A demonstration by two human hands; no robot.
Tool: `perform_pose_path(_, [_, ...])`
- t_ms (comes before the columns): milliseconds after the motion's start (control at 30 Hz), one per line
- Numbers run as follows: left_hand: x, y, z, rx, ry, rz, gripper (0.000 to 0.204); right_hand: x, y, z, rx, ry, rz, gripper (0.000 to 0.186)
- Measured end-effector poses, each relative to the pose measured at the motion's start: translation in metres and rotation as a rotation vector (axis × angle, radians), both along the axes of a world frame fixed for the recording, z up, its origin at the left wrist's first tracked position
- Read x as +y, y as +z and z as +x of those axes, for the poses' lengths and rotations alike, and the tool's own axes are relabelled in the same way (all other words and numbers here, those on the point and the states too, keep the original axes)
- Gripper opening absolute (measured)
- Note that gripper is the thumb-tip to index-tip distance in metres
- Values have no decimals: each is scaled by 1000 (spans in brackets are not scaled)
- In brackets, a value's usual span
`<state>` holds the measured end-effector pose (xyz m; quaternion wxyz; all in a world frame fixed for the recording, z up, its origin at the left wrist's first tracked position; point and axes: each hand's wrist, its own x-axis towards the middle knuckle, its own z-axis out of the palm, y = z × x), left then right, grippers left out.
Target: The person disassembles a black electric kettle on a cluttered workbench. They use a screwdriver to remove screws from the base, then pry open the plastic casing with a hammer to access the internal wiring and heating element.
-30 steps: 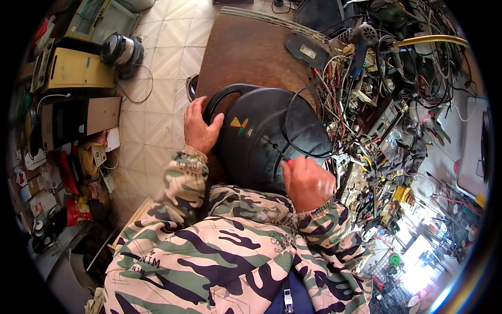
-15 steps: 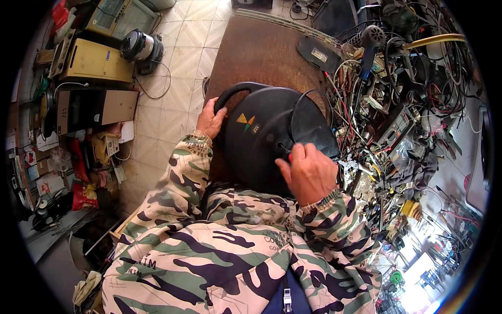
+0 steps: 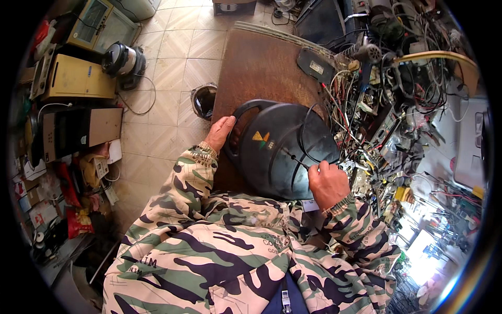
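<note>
Black rounded casing [image 3: 272, 170], loop handle [image 3: 242, 110] at left, rests on brown tabletop [image 3: 266, 68]; slim dark tool [image 3: 301, 163] slants toward casing's small hole [image 3: 293, 156].

Your left forearm [image 3: 191, 170] runs forward and inward; the left hand [image 3: 219, 133] has its fingers close together, directed forward and right. Your right forearm [image 3: 358, 225] angles forward and left; the right hand [image 3: 329, 184] is curled, knuckles up, nearer your torso.
</note>
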<state>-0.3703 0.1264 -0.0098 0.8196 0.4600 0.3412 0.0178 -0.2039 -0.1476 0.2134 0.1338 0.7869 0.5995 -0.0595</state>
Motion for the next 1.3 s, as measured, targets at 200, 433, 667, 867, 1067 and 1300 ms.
perform_pose_path(200, [-3,-14,10,-42,-18,-369,54,13,-3,-13,-5,1,-239,17])
perform_pose_path(433, [-9,-12,16,-8,54,-389,72,10,-28,-13,1096,-1620,-21,36])
perform_pose_path(667, [-8,-15,17,22,67,-371,70,33,-13,-24,301,-691,-204,21])
perform_pose_path(867, [-11,-13,15,19,82,-397,61,22,-27,-30,162,-488,-175,21])
perform_pose_path(1067, [-11,-10,12,11,128,-413,59,20,-33,1,966,-1611,-36,27])
perform_pose_path(1300, [-14,-13,17,-17,128,-419,60,17,-10,-24,-61,-12,-266,37])
